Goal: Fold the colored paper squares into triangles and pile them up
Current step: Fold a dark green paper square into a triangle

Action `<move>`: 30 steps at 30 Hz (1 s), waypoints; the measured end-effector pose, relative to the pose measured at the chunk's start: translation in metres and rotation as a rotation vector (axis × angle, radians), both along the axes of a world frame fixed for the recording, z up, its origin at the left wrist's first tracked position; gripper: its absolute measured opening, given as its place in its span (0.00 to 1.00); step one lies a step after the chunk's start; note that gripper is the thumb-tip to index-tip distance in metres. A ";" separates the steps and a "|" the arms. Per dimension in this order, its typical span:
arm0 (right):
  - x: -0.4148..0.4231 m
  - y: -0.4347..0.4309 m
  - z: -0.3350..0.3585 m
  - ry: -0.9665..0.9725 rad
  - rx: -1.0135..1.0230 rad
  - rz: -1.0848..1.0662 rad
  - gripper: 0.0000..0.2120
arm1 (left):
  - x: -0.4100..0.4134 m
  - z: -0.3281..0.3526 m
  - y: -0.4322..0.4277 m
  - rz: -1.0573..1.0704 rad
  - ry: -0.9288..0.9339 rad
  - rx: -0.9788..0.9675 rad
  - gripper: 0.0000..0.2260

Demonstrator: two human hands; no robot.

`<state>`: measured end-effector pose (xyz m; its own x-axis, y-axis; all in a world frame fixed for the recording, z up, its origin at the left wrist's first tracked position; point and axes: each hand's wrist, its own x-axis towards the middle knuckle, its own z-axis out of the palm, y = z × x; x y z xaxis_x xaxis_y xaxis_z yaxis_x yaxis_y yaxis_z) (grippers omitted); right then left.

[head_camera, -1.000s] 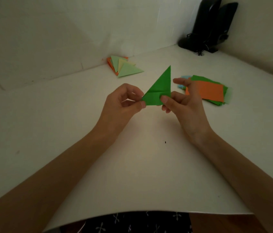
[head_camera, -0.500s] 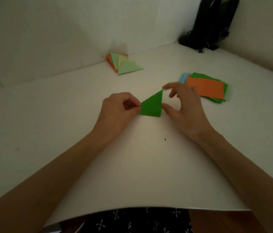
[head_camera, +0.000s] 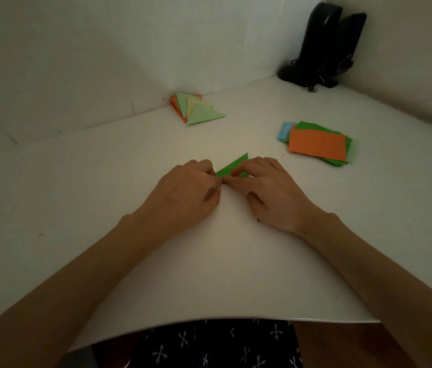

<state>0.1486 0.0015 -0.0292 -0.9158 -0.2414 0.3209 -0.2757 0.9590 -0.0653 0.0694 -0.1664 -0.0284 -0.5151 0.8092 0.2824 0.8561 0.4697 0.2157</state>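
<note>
head view: creasing a green triangle

at centre, the left hand (head_camera: 188, 192) pinches the 9 o'clock corner of the green triangle (head_camera: 233, 166), anchoring it on the table (head_camera: 103, 181). the right hand (head_camera: 270, 192) lays nearly straight fingers across it, probably to sharpen the fold. unfolded squares (head_camera: 315, 144) wait within reach at 2 o'clock. the finished pile (head_camera: 199, 110) sits at 12 o'clock, clear of the work. speakers (head_camera: 323, 43) stand at 1 o'clock.

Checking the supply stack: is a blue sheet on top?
No, an orange sheet tops the stack; the blue sheet peeks from underneath.
</note>
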 end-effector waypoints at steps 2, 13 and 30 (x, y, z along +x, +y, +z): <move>-0.002 0.003 0.000 0.006 0.110 -0.016 0.27 | 0.001 0.002 -0.007 -0.045 0.005 -0.017 0.19; 0.012 0.021 0.003 0.010 0.106 -0.018 0.25 | -0.001 -0.004 -0.034 -0.007 0.147 -0.051 0.19; -0.008 0.023 -0.001 -0.146 -0.630 -0.224 0.13 | -0.012 -0.007 -0.004 0.200 -0.386 0.289 0.05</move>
<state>0.1407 0.0246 -0.0299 -0.9666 0.1507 0.2072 -0.0212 0.7588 -0.6509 0.0578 -0.1703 -0.0350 -0.7622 0.6018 0.2386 0.5885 0.4904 0.6428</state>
